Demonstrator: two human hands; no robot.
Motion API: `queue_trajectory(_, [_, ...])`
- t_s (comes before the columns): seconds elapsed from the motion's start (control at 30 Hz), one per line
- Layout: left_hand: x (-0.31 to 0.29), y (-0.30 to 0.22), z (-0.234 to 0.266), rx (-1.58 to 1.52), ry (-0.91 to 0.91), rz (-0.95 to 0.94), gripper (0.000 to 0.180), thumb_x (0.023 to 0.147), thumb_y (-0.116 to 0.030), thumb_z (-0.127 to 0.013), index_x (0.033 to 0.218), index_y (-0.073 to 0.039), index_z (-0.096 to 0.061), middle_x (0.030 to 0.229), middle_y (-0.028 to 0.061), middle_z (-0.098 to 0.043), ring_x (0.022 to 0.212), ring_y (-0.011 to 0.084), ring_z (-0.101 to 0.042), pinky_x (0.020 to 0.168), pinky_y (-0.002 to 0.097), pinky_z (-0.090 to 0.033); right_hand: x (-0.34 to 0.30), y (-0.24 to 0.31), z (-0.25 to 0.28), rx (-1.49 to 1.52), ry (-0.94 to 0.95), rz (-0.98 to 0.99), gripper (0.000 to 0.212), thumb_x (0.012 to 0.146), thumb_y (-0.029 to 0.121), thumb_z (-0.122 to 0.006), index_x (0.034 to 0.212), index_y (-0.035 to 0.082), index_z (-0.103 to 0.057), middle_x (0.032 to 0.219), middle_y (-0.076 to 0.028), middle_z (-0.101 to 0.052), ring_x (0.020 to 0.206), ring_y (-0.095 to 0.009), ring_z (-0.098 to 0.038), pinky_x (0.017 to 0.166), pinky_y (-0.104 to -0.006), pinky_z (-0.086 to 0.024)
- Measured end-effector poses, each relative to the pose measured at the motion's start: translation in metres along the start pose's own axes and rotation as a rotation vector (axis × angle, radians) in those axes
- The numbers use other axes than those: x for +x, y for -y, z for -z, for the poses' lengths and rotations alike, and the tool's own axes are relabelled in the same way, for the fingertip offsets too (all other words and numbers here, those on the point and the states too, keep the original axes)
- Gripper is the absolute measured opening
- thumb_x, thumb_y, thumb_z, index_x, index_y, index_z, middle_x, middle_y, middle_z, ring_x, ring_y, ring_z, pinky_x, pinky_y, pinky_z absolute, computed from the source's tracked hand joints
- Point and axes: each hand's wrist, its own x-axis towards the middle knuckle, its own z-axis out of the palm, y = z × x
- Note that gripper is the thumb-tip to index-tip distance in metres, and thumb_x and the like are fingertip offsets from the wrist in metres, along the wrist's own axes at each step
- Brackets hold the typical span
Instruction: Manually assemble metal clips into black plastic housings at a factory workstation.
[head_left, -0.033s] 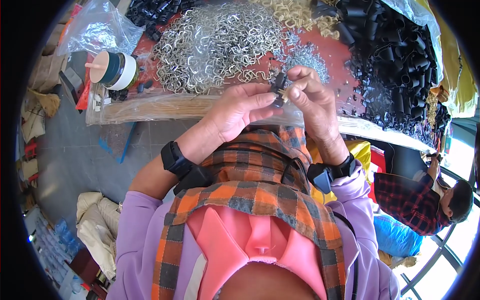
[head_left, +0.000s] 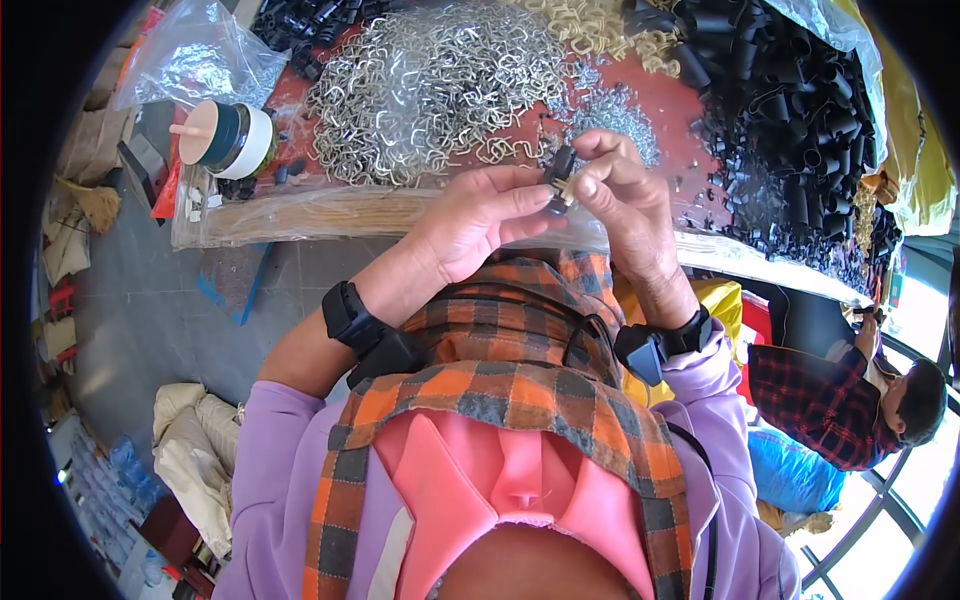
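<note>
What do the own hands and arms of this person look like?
The left hand and right hand are ungloved. Both wrists wear black bands with boxy devices; the right device has a blue-grey face. The sleeves are lilac; a thin black cable runs beside the right one.

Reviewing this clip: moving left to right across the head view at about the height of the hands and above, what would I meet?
Lidded container → left hand → black part → right hand → heap of black pieces.
</note>
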Motion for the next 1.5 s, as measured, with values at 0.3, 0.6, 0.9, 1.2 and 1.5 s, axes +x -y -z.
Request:
queue_trajectory(0.3, [0.002,0.002,0.004,-0.047,0.05,0.038,0.021,0.079,-0.012,-0.053,0.097,-0.001,-0.053,0.089,0.0087,-0.057,0.078,0.0194,-0.058,0.067,0.0222,-0.049,0.002,-0.013,-0.009,-0.129,-0.037,-0.016,0.034,0.073,0.02,-0.062,0.099,0.004,-0.047,0.106,-0.007,-0.042,0.094,-0.015,-0.041,0.079,-0.0278,-0.036])
queue_trajectory(0.6, [0.001,-0.007,-0.001,0.102,0.04,0.041,0.021,0.077,-0.012,-0.054,0.092,0.002,-0.054,0.083,0.0094,-0.058,0.073,0.0151,-0.058,0.063,0.0192,-0.048,-0.008,0.003,0.076,-0.833,-0.192,0.022,0.023,0.073,0.014,-0.059,0.09,-0.001,-0.054,0.079,-0.009,-0.056,0.072,-0.016,-0.055,0.063,-0.0261,-0.043])
queue_trajectory(0.9, [0.008,-0.005,0.002,0.12,0.004,0.025,0.02,0.076,-0.013,-0.054,0.09,0.002,-0.055,0.08,0.0102,-0.058,0.07,0.0133,-0.057,0.06,0.0186,-0.047,-0.023,-0.024,0.178,-1.455,-0.206,-0.012,0.014,0.072,0.007,-0.055,0.085,0.004,-0.057,0.078,-0.012,-0.055,0.07,-0.027,-0.055,0.06,-0.0292,-0.043])
queue_trajectory(1.2, [0.01,0.0,-0.003,0.114,-0.003,0.053,0.02,0.076,-0.013,-0.054,0.09,0.001,-0.055,0.08,0.0098,-0.059,0.069,0.0132,-0.057,0.061,0.0192,-0.047,-0.022,-0.032,0.183,-1.315,-0.193,-0.013,0.014,0.072,0.008,-0.053,0.085,0.003,-0.052,0.078,-0.015,-0.053,0.074,-0.029,-0.054,0.063,-0.0338,-0.042])
queue_trajectory(1.5, [0.003,0.0,-0.001,0.103,-0.003,0.03,0.02,0.076,-0.014,-0.054,0.091,0.001,-0.055,0.08,0.0082,-0.058,0.07,0.0128,-0.057,0.061,0.0188,-0.047,-0.024,-0.029,0.165,-1.306,-0.214,-0.108,0.014,0.074,0.007,-0.051,0.087,0.001,-0.051,0.077,-0.011,-0.054,0.073,-0.026,-0.054,0.065,-0.0316,-0.042])
